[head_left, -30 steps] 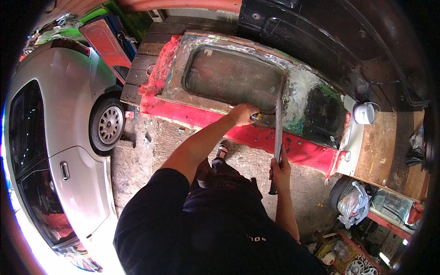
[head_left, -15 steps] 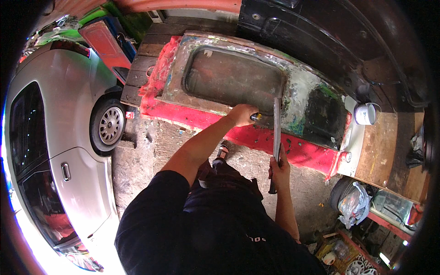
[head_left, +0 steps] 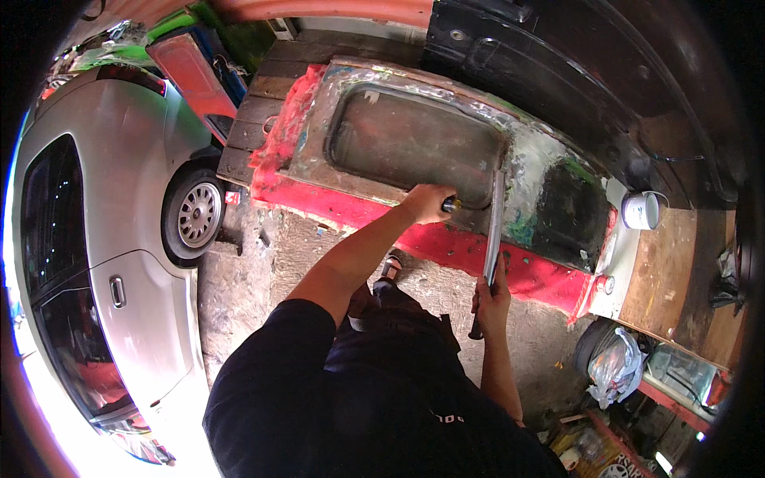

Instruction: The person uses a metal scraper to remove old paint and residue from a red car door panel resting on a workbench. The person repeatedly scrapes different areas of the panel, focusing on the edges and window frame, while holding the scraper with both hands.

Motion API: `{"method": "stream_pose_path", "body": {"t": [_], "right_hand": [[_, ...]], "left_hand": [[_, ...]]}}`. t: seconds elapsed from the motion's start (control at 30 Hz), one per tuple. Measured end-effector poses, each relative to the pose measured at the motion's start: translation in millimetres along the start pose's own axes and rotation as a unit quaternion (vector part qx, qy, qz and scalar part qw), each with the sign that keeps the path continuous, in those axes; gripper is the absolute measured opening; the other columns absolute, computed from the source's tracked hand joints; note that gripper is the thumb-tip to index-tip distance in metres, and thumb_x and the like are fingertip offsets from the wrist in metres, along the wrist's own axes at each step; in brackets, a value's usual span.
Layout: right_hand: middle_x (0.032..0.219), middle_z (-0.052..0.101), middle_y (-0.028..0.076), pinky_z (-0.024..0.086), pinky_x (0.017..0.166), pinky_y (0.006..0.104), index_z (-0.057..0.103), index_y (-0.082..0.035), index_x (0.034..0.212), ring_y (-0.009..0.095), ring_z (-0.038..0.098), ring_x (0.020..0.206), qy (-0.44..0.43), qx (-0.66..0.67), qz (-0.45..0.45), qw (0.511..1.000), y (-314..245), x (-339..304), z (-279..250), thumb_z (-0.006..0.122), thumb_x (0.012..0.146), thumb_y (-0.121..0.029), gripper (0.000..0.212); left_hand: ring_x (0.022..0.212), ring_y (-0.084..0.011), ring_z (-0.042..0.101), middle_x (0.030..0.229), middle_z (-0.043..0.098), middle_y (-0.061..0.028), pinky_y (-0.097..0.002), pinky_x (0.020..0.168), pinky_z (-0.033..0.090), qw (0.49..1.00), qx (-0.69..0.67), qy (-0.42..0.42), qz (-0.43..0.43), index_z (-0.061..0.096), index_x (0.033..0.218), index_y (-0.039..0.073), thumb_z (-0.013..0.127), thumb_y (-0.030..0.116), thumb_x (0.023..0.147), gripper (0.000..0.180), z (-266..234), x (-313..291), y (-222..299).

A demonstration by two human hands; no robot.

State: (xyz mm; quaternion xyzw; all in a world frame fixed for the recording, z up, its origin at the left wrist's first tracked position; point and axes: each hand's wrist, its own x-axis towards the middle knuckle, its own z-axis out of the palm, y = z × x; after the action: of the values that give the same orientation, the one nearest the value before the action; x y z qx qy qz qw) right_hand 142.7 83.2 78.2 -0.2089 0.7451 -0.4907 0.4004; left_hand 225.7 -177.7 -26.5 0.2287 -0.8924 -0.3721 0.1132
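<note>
A worn vehicle body panel (head_left: 307, 169), with a large rounded recess and grey, black and green patches, lies in front of me on a red cloth (head_left: 327, 205). My left hand (head_left: 428, 204) is closed around a short tool with a black-and-yellow end (head_left: 452, 204), at the recess's near edge; most of it is hidden in the fist. My right hand (head_left: 492, 304) grips the dark handle of a long silver metal tool (head_left: 496, 219). It points away from me, its far end over the panel by the recess's right corner. Its exact kind cannot be made out.
A silver car (head_left: 103, 207) stands at the left. Beyond the panel leans a large dark body part (head_left: 550, 72). A white bucket (head_left: 640, 212) and a small can (head_left: 605, 284) sit to the right, near a wooden board (head_left: 661, 263). Beneath hangs a plastic bag (head_left: 617, 358).
The long metal tool in my right hand has shifted slightly to the right. My left hand keeps its grip near the recess edge. The whole view has shifted a little.
</note>
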Motion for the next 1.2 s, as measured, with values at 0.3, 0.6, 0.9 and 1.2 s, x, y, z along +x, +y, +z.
{"method": "stream_pose_path", "body": {"t": [0.3, 0.6, 0.9, 1.2], "right_hand": [[0.067, 0.048, -0.001, 0.04, 0.042, 0.024, 0.027, -0.017, 0.154, 0.006, 0.044, 0.048, -0.009, -0.004, 0.008, 1.0, -2, 3, 0, 0.054, 0.096, -0.007, 0.065], [0.065, 0.047, -0.002, 0.039, 0.042, 0.0237, 0.027, -0.017, 0.154, 0.005, 0.044, 0.048, -0.009, 0.005, 0.013, 1.0, -3, 6, -3, 0.054, 0.095, -0.006, 0.066], [0.072, 0.061, 0.008, 0.045, 0.055, 0.0311, 0.028, -0.02, 0.154, 0.015, 0.051, 0.055, -0.056, -0.218, 0.015, 0.974, 19, 7, 3, 0.057, 0.094, -0.011, 0.068], [0.061, 0.047, -0.002, 0.04, 0.042, 0.0252, 0.025, -0.018, 0.155, 0.006, 0.044, 0.047, -0.015, -0.025, -0.008, 1.0, -2, 9, 0, 0.053, 0.097, -0.01, 0.065]], "left_hand": [[0.097, -0.0324, 0.064, 0.102, 0.065, -0.0095, -0.046, 0.08, 0.053, 0.997, 0.024, 0.047, 0.056, 0.065, 0.101, 0.01, 0.073, 0.035, 0.067, 0.042, 12, 3, -3], [0.098, -0.0308, 0.065, 0.109, 0.064, -0.0081, -0.0449, 0.081, 0.054, 0.998, 0.053, 0.017, 0.04, 0.068, 0.104, 0.011, 0.072, 0.037, 0.068, 0.044, 13, 4, -5], [0.092, -0.0339, 0.064, 0.102, 0.064, -0.0128, -0.0465, 0.078, 0.053, 0.996, 0.056, 0.063, 0.02, 0.065, 0.098, 0.009, 0.073, 0.033, 0.066, 0.041, 9, 8, -15], [0.093, -0.0336, 0.064, 0.101, 0.064, -0.0125, -0.0455, 0.08, 0.053, 0.995, -0.001, 0.103, 0.013, 0.064, 0.094, 0.008, 0.074, 0.032, 0.066, 0.038, 18, -1, -5]]}}
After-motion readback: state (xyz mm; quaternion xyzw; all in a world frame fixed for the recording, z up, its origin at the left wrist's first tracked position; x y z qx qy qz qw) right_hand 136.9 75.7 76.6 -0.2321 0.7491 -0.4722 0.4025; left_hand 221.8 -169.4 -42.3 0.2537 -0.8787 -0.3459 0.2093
